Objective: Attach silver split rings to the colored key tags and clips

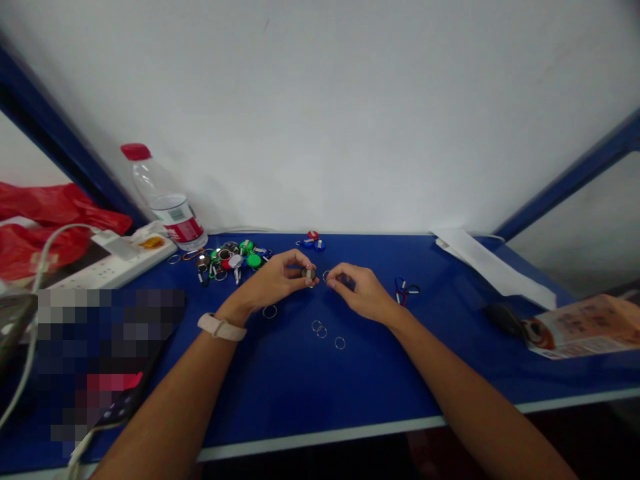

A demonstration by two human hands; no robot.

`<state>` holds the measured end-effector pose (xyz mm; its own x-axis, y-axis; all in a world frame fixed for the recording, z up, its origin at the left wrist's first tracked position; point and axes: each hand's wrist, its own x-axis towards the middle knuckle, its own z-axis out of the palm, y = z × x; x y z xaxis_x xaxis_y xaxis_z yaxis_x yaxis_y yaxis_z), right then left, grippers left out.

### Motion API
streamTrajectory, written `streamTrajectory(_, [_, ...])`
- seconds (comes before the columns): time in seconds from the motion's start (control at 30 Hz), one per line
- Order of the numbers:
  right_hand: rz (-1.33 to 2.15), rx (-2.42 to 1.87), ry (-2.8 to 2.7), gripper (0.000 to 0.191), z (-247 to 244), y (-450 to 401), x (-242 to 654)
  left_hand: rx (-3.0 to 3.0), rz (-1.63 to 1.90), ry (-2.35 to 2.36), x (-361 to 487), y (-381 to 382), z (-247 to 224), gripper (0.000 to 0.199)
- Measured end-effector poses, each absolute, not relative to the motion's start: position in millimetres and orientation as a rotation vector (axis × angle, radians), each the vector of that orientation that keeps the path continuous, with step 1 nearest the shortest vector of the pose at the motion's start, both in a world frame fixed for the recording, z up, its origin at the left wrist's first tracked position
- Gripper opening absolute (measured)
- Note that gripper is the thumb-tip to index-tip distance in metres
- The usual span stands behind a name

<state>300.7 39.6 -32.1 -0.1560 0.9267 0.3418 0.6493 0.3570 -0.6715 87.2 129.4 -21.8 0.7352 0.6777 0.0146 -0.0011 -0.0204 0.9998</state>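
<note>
A red-capped, partly filled bottle (183, 223) is seen at left against the pale wall (320, 133), with a white power strip (107, 271), a red plastic bag (75, 217) and a white cable (36, 327) placed near it. A device with a pixelated screen (107, 347) is laid nearer the front. At right, white paper (495, 267), a dark object (504, 321) and a printed carton (590, 325) are spread on the blue tabletop (280, 393).

Left forearm (177, 393) and right forearm (460, 380) extend forward, converging. Left hand (273, 280) is gripping between thumb and curved fingers. Right hand (367, 293), near the left but not touching it, is pinching with thumb and fingertips, fingers bent.
</note>
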Motion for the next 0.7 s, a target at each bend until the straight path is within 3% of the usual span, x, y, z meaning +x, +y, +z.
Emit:
streamTrajectory(0.17, [0.564,-1.31,-1.775,0.004,-34.6,39.5,300.0,1.493,0.628,0.564,91.9,126.1,-23.0,0.033])
streamTrajectory(0.3, [0.651,-1.306,-1.72,0.018,-37.9,40.0,300.4,1.49,0.682,0.588,96.8,122.9,-21.7,0.032])
streamTrajectory(0.4, [0.661,-1.338,-1.72,0.009,-36.0,39.5,299.5,1.47,0.736,0.606,98.5,122.2,-21.0,0.033])
streamTrajectory(0.7, [0.456,-1.361,-1.783,0.01,-36.4,40.1,299.4,1.488,0.762,0.612,102.3,122.1,-27.8,0.03])
